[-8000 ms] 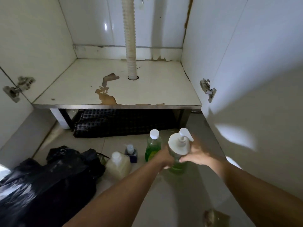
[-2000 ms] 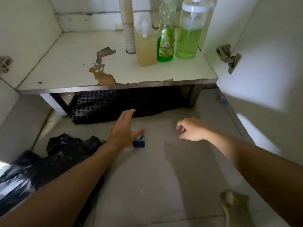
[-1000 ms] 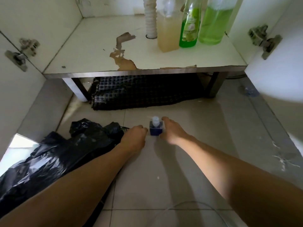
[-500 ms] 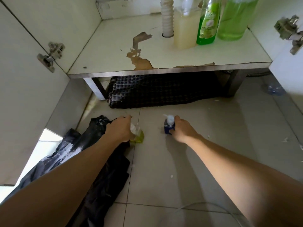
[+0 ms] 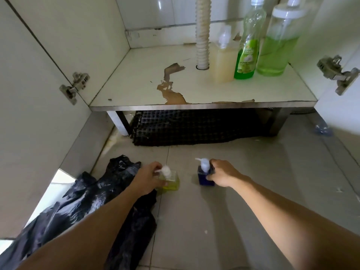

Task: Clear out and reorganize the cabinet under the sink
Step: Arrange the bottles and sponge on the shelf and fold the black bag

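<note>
Three bottles (image 5: 251,47) stand at one o'clock in the cabinet (image 5: 224,92); left hand (image 5: 148,180) grips yellow dispenser (image 5: 170,179), right hand (image 5: 224,173) blue dispenser (image 5: 204,175), both awaiting shelving.

Left hand (image 5: 146,180) on yellow dispenser (image 5: 169,180); right hand (image 5: 224,175) on blue dispenser (image 5: 204,177)

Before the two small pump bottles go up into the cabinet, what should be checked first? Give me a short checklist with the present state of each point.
1. Left hand has a grip on the yellow pump bottle: ok, fingers curl round it.
2. Right hand has a grip on the blue pump bottle: ok.
3. Both bottles upright on the floor: ok.
4. Free space on the cabinet shelf: ok, the left part is bare.
5. Three bottles at the back right, beside the drain hose, stand upright: ok.
6. Pump heads locked against leaking: cannot tell.
</note>
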